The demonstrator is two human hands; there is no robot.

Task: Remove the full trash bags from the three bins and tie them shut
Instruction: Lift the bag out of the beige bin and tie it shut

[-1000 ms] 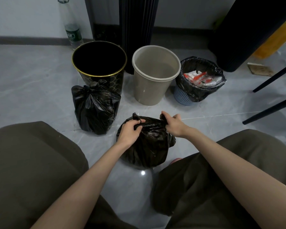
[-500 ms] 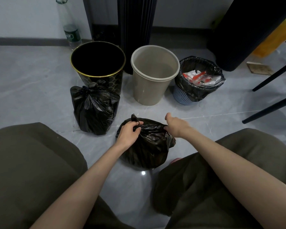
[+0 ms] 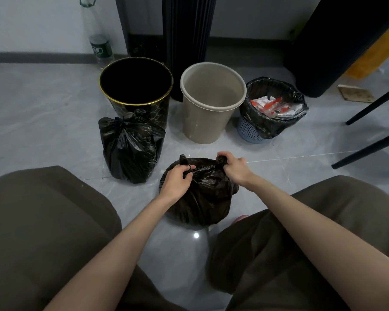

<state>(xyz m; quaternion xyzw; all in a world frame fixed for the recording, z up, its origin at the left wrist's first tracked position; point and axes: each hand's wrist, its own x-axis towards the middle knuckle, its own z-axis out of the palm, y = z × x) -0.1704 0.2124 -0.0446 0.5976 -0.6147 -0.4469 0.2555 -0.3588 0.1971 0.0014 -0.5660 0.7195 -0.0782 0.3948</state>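
While the left hand [image 3: 177, 178] and right hand [image 3: 235, 168] each clamp a bag ear, the second bag [image 3: 200, 198] sits mid-floor, knot unfinished. One tied bag [image 3: 129, 149] stands beside the black bin [image 3: 136, 86]; the blue bin's [image 3: 249, 131] liner [image 3: 270, 122] remains.

Three round bins stand on the floor — one black gold-rimmed metal bin [image 3: 136, 90], one beige plastic bin [image 3: 211, 104], one blue mesh basket [image 3: 248, 131] — plus three black plastic trash bags [image 3: 129, 147] [image 3: 202, 194] [image 3: 265, 122] and one clear plastic bottle [image 3: 100, 48].
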